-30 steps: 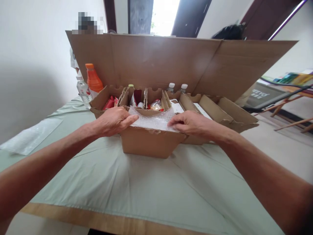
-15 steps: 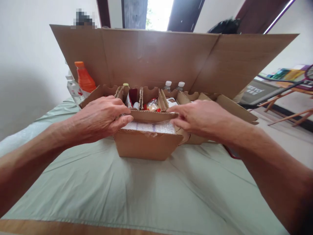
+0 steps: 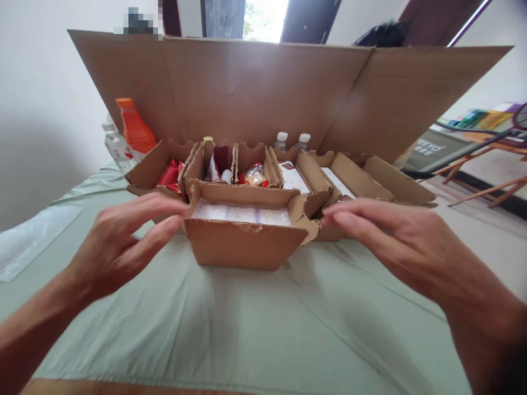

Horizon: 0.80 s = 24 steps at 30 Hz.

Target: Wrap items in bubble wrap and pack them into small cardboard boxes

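Note:
A small open cardboard box point(image 3: 242, 244) stands on the green cloth in front of me. Inside it lies something white in bubble wrap point(image 3: 242, 213). My left hand point(image 3: 127, 241) is at the box's left end, its fingers stretched out and the thumb below them; whether the tips touch the cardboard I cannot tell. On the other side, my right hand point(image 3: 399, 247) has its fingers extended, just off the box's torn right corner flap point(image 3: 310, 227). Neither hand holds anything.
Behind stands a row of cardboard bins holding red packets point(image 3: 171, 174), a clear food pack point(image 3: 256, 175) and white boxes point(image 3: 293, 176). A tall cardboard panel point(image 3: 255, 93) rises beyond. An orange bottle point(image 3: 138, 131) stands left, and bubble wrap point(image 3: 37, 233) lies on the green cloth point(image 3: 247, 323).
Both hands have come away from the box's top and moved outward to its two ends. The bubble-wrapped contents and the red packets show more fully now.

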{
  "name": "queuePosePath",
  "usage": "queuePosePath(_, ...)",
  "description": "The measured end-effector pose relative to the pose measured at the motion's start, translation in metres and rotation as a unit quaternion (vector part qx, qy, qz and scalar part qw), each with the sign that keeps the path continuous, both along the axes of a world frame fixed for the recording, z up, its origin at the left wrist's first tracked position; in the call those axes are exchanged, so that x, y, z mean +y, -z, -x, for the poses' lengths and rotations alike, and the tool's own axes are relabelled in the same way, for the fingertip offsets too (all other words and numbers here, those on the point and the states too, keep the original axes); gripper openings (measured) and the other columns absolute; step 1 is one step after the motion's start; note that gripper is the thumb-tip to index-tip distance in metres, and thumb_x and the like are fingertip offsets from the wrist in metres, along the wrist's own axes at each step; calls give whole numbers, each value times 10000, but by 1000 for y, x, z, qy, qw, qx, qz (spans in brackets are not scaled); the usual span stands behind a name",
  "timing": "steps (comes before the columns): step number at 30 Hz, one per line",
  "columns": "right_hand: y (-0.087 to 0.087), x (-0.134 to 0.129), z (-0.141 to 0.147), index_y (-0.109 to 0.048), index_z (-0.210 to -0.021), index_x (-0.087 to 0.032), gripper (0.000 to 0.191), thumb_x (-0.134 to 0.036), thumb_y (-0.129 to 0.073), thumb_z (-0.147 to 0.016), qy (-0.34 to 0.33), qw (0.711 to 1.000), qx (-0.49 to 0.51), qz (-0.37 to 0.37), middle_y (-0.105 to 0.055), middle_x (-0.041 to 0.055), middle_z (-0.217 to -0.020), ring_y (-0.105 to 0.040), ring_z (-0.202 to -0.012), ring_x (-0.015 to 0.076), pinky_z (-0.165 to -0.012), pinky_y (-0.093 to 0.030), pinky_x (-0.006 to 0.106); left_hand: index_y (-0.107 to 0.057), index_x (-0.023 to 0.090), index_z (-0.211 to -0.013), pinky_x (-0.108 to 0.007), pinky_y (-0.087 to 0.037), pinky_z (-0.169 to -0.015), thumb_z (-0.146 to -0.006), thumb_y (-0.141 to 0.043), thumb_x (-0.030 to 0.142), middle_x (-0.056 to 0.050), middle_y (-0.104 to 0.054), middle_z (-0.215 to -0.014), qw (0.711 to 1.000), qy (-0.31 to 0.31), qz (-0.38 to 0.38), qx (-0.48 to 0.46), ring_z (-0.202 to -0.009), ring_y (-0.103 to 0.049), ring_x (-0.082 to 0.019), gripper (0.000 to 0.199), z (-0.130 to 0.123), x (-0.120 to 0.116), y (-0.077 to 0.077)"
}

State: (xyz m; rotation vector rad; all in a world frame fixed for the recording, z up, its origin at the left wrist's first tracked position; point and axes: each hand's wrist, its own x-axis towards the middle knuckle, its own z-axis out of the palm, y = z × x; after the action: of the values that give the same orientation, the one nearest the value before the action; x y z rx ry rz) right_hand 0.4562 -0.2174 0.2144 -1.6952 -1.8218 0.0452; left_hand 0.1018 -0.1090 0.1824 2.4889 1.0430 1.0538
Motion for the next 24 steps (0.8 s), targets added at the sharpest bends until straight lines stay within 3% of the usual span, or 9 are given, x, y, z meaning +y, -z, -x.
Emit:
queuePosePath(3, 49, -22, -10, -740, -1078, -273, 380, -573, -643, -867, 65, 993, 90, 41, -793, 60, -993, -734, -843, 273, -714, -584, 401, -673, 236, -1206, -389, -543, -855, -914, -628, 462, -59, -746, -1105, 986, -125, 79, -74, -946, -692, -236, 372, 17, -15, 57)
queuePosePath(5, 84, -11, -2, -661, -1245, -215, 557, -581, -669, -826, 61, 984, 140, 86, -763, 111, -1156, -731, -954, 297, -781, -594, 433, -588, 198, -1344, -438, -546, -950, -879, -653, 465, -111, -700, -1267, 978, -100, 149, -104, -1084, -682, -267, 540, 5, -12, 88)
queuePosePath(7, 108, 10, 15, -618, -1281, -177, 617, -590, -654, -825, 31, 978, 182, 102, -721, 147, -1251, -706, -1061, 309, -881, -576, 458, -535, 164, -1386, -461, -522, -1030, -856, -670, 452, -146, -658, -1344, 970, -57, 192, -140, -1191, -651, -287, 618, -20, -5, 106)
queuePosePath(10, 119, 23, 36, -639, -1204, -177, 539, -597, -588, -871, 24, 974, 211, 75, -712, 146, -1255, -673, -1144, 318, -968, -539, 484, -473, 139, -1416, -473, -511, -1062, -848, -676, 438, -174, -648, -1341, 953, -46, 208, -214, -1239, -633, -301, 673, -57, -5, 113)
queuePosePath(12, 119, 3, 43, -667, -1120, -194, 470, -594, -556, -899, 58, 980, 182, 60, -746, 125, -1121, -705, -1017, 315, -867, -572, 477, -467, 151, -1422, -484, -499, -1083, -864, -668, 421, -175, -642, -1350, 951, -52, 192, -235, -1273, -615, -309, 652, -65, -22, 114)
queuePosePath(15, 121, -51, 52, -682, -890, -247, 373, -600, -564, -905, 91, 989, 111, 35, -673, 49, -683, -630, -571, 258, -559, -542, 409, -529, 189, -1377, -485, -497, -1092, -882, -674, 410, -150, -667, -1323, 965, -70, 151, -204, -1279, -615, -320, 561, -41, -71, 126)
queuePosePath(18, 121, -79, 81, -699, -936, -281, 312, -576, -602, -907, 51, 994, 98, 8, -652, 50, -674, -594, -531, 251, -530, -527, 404, -595, 213, -1291, -438, -574, -959, -903, -670, 450, -114, -724, -1202, 965, -141, 146, -163, -1151, -681, -321, 461, 13, -116, 137)
queuePosePath(21, 109, -53, 119, -682, -1127, -273, 366, -563, -589, -924, -25, 992, 125, 9, -708, 84, -850, -653, -692, 271, -613, -553, 404, -634, 213, -1131, -377, -597, -755, -899, -668, 505, -63, -730, -963, 945, -253, 149, -144, -896, -711, -282, 374, 56, -124, 125)
queuePosePath(24, 94, -16, 130, -639, -1219, -241, 435, -561, -554, -937, -57, 983, 172, 17, -718, 82, -913, -652, -728, 255, -603, -538, 371, -611, 193, -1171, -393, -588, -836, -897, -663, 484, -75, -716, -1035, 939, -263, 119, -185, -932, -697, -264, 403, 51, -100, 101)
